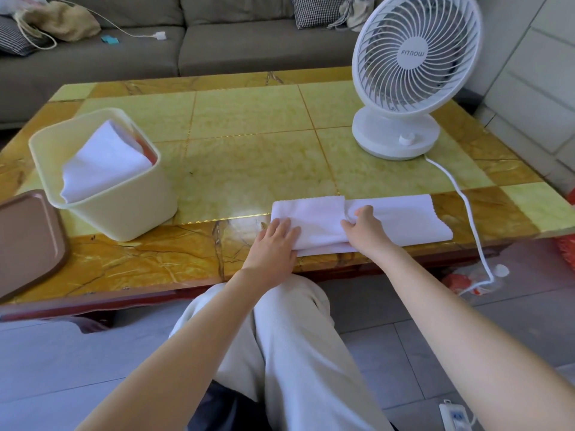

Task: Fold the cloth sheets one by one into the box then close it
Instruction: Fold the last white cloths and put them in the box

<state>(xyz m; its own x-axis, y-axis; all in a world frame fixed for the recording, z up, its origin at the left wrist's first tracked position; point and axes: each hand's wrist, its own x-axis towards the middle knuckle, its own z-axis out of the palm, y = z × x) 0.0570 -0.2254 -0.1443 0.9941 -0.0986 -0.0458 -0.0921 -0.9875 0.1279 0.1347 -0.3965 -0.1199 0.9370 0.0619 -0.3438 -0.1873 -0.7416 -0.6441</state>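
At the surface's near edge, the left hand lies flat on the white cloth to pin it while the right hand pinches, it seems, a folded flap midway. Farther off, the open box holds a folded sheet, its lid beside it

The brown lid on the left is cut off by the picture's edge. In the box, a folded cloth covers most of something orange, and I cannot tell what it is. The left hand lies flat on the near left corner of the white cloth and hides it. The right hand pinches the middle, and some fingertips curl out of sight. The fan is cut off at the top, and its blades are blurry. At the bottom edge, a power strip is cut off.
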